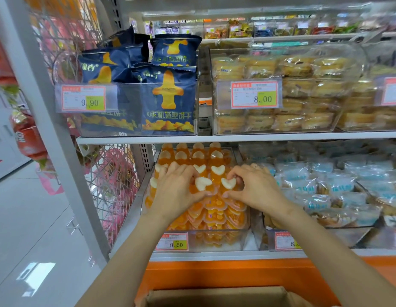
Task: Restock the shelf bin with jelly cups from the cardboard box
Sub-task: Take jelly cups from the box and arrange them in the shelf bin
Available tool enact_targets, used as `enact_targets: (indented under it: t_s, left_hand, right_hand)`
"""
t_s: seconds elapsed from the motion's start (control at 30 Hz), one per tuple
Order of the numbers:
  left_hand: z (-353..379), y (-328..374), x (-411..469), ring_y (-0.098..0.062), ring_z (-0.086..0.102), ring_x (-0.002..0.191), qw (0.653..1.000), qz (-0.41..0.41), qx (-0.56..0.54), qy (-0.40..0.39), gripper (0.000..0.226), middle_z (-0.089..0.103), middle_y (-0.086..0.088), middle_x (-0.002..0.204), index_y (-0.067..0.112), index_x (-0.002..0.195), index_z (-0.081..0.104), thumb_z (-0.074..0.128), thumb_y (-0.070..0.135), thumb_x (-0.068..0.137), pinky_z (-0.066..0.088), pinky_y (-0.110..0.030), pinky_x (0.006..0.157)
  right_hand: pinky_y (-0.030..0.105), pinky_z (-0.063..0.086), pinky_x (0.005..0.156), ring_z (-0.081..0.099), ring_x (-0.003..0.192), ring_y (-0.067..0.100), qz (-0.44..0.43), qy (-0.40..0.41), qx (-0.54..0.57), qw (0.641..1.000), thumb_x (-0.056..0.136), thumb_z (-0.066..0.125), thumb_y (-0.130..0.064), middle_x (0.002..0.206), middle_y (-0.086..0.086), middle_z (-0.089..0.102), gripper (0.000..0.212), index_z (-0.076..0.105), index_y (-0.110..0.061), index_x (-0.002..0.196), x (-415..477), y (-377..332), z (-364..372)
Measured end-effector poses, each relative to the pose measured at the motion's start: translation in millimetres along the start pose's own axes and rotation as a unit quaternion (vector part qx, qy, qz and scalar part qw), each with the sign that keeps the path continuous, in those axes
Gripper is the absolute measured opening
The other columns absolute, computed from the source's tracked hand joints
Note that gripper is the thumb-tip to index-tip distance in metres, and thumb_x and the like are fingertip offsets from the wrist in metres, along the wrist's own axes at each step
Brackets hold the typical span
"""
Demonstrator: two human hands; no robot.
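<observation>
Both hands are gripping cups in the bin [217,232].
The left hand [177,189] is pinching the left cup [202,185]; the right hand [255,188] is pinching the right cup [228,183]; cups are sitting between the hands, upright, heart tips pointing down.

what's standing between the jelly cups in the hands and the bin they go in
Nothing visible. The left hand and right hand each grip a jelly cup over the open-topped bin, just above the stacked cups; the upper shelf sits above, clear of both hands.
</observation>
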State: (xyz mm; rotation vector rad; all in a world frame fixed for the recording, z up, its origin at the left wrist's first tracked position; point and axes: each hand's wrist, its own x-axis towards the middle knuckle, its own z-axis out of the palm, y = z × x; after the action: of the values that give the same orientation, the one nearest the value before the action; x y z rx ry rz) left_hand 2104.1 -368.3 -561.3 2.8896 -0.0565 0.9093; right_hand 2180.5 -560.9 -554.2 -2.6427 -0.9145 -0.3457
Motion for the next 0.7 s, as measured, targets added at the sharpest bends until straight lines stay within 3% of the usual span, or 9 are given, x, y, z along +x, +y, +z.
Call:
enact_targets:
  t_s: [0.1, 0.17, 0.23, 0.3, 0.37, 0.43, 0.53, 0.6, 0.7]
  left_hand:
    - [3.4, 8.5, 0.5, -0.021, 0.053, 0.074, 0.999, 0.013, 0.046, -0.017, 0.066, 0.058, 0.004, 0.073, 0.020, 0.076, 0.058, 0.037, 0.080, 0.061, 0.026, -0.033, 0.068]
    - [1.7, 8.1, 0.5, -0.023, 0.052, 0.091, 0.995, 0.039, 0.060, -0.064, 0.076, 0.062, 0.002, 0.098, 0.020, 0.105, 0.062, 0.040, 0.079, 0.063, 0.032, -0.035, 0.075]
    - [-0.7, -0.9, 1.7, -0.019, 0.040, 0.111, 0.989, 0.058, 0.033, -0.130, 0.068, 0.053, 0.007, 0.123, 0.029, 0.134, 0.043, 0.057, 0.062, 0.076, 0.025, -0.034, 0.085]
    - [-1.4, -2.5, 2.9, -0.015, 0.037, 0.110, 0.986, 0.065, 0.016, -0.152, 0.052, 0.055, 0.011, 0.123, 0.036, 0.132, 0.043, 0.061, 0.043, 0.083, 0.021, -0.032, 0.083]
    - [0.2, 1.7, 2.0, -0.019, 0.043, 0.105, 0.994, 0.050, 0.012, -0.097, 0.045, 0.062, 0.008, 0.112, 0.031, 0.121, 0.054, 0.065, 0.045, 0.080, 0.022, -0.033, 0.080]
    - [3.4, 1.9, 2.0, -0.022, 0.045, 0.105, 0.996, 0.038, 0.020, -0.075, 0.057, 0.060, 0.005, 0.112, 0.026, 0.121, 0.056, 0.070, 0.052, 0.073, 0.023, -0.034, 0.081]
    - [2.0, -2.2, 4.0, -0.013, 0.033, 0.116, 0.990, 0.067, -0.003, -0.120, 0.071, 0.044, 0.016, 0.131, 0.036, 0.139, 0.035, 0.068, 0.047, 0.077, 0.015, -0.028, 0.080]
    - [0.9, -2.5, 6.3, -0.009, 0.033, 0.116, 0.987, 0.057, -0.047, -0.143, 0.057, 0.049, 0.019, 0.124, 0.038, 0.133, 0.042, 0.067, 0.035, 0.082, 0.013, -0.028, 0.079]
    - [0.7, -1.7, 8.9, -0.010, 0.037, 0.108, 0.992, 0.033, -0.067, -0.104, 0.037, 0.050, 0.020, 0.103, 0.033, 0.115, 0.054, 0.068, 0.034, 0.080, 0.015, -0.029, 0.078]
  right_hand:
    - [0.032, 0.032, 0.092, 0.046, 0.106, 0.014, 0.001, 0.005, 0.002, 1.000, 0.072, 0.067, -0.059, 0.096, -0.013, 0.049, 0.049, 0.056, -0.032, 0.111, -2.6, 2.5, 0.7]
    - [0.032, 0.030, 0.092, 0.045, 0.111, 0.014, -0.001, 0.000, 0.008, 1.000, 0.073, 0.066, -0.061, 0.108, -0.011, 0.054, 0.053, 0.053, -0.034, 0.117, -5.6, 5.2, 1.6]
    - [0.032, 0.028, 0.094, 0.044, 0.115, 0.015, -0.002, -0.003, 0.010, 1.000, 0.076, 0.064, -0.060, 0.117, -0.010, 0.054, 0.055, 0.051, -0.036, 0.124, -8.9, 7.1, 3.4]
    - [0.032, 0.027, 0.094, 0.042, 0.116, 0.015, -0.002, 0.007, 0.004, 1.000, 0.079, 0.061, -0.058, 0.119, -0.010, 0.054, 0.053, 0.050, -0.037, 0.127, -10.8, 7.5, 4.8]
    - [0.032, 0.026, 0.092, 0.043, 0.116, 0.014, -0.001, 0.019, -0.004, 1.000, 0.081, 0.059, -0.057, 0.119, -0.010, 0.055, 0.050, 0.050, -0.037, 0.127, -11.5, 6.7, 5.5]
    - [0.032, 0.026, 0.091, 0.043, 0.116, 0.014, 0.000, 0.020, -0.011, 1.000, 0.083, 0.059, -0.055, 0.121, -0.010, 0.054, 0.049, 0.050, -0.037, 0.128, -12.3, 6.0, 6.5]
    - [0.032, 0.025, 0.091, 0.043, 0.116, 0.015, -0.001, 0.021, -0.005, 1.000, 0.083, 0.060, -0.052, 0.122, -0.010, 0.054, 0.047, 0.051, -0.037, 0.127, -12.9, 7.6, 6.4]
    - [0.031, 0.024, 0.090, 0.042, 0.116, 0.015, -0.001, 0.015, 0.000, 1.000, 0.082, 0.061, -0.051, 0.122, -0.011, 0.054, 0.047, 0.051, -0.037, 0.126, -13.3, 8.4, 5.1]
    - [0.031, 0.025, 0.092, 0.042, 0.117, 0.014, -0.004, 0.007, 0.007, 1.000, 0.082, 0.062, -0.050, 0.122, -0.011, 0.053, 0.047, 0.050, -0.038, 0.127, -14.0, 7.9, 4.2]
